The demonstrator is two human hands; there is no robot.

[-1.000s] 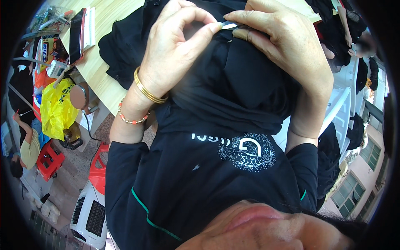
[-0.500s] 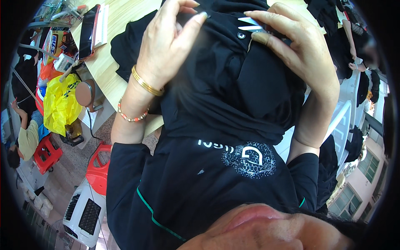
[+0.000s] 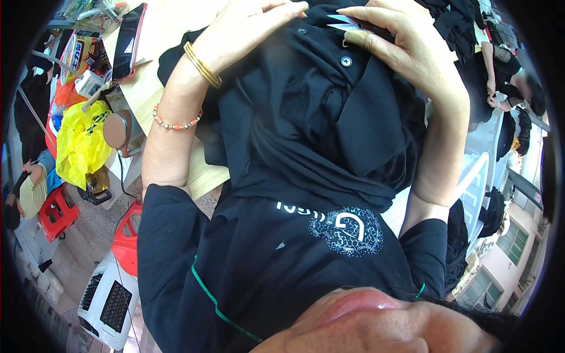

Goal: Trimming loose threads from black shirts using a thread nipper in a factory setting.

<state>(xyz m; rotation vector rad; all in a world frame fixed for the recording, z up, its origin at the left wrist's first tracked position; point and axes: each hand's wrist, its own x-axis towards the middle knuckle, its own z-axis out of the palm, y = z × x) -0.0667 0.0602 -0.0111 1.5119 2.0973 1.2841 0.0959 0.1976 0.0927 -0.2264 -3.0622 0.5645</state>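
Black, soft-looking cloth garment [image 3: 294, 112]: bunched in loose folds over the pale wood-grain table [image 3: 141, 91] and against the person's torso. A small round dark button [image 3: 346, 61] shows on its front; a second button [image 3: 302, 31] sits farther up, near the left fingertips.

Right hand [image 3: 403, 35]: closed around silver-bladed snips [image 3: 344, 23], their points slightly apart and aimed left over the cloth. Contact with the fabric cannot be told. A tan cover [image 3: 357, 38] wraps the thumb tip.

Left hand [image 3: 247, 26]: thumb and fingers nearly together at the upper edge of view; whether they pinch anything cannot be told.

Risks, as judged: a fold riding up between the open blades could be nicked, slack cloth being the cause. Black on black would make such a nick hard to spot. The points face the left fingertips, so a slip could prick them. The gold metal bangle [image 3: 202, 66] and orange-and-gold beaded bracelet [image 3: 178, 125] might snag loose thread if dragged across the garment.
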